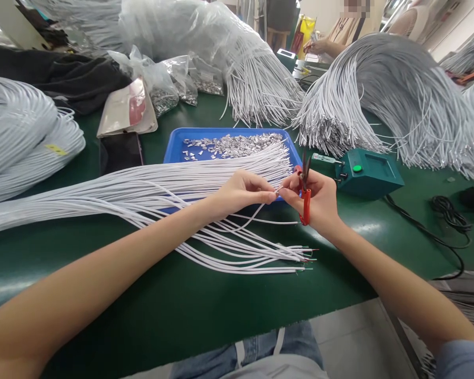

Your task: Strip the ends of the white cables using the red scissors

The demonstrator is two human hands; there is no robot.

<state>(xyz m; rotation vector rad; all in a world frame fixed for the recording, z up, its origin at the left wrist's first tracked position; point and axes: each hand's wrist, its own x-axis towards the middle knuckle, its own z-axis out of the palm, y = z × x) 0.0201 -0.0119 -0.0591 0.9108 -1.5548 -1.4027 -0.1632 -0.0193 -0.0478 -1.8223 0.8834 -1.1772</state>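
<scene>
My left hand (237, 196) pinches a white cable (256, 215) close to its end, over the front of a blue tray (174, 141). Thumb and fingertips of my right hand (321, 200) meet at that same cable end; a tiny part there is mostly hidden. Red-handled scissors (306, 206) hang on my right hand, blades pointing up. Beneath my hands a bundle of white cables (114, 181) runs in from the left, many ends lying across the tray. Several split-off cables (256, 255) lie nearer me, with thin stripped wires at their tips. Small silvery metal pieces (233, 145) cover the tray's back.
Right of the tray sits a green device (369, 171) with a black cord (422, 226). Large cable bundles (339, 105) arch behind. A phone (121, 152), a worn pouch (128, 110), bagged metal pieces (164, 95) and coiled cable (23, 137) lie left. Another person's hand (318, 47) shows at the back.
</scene>
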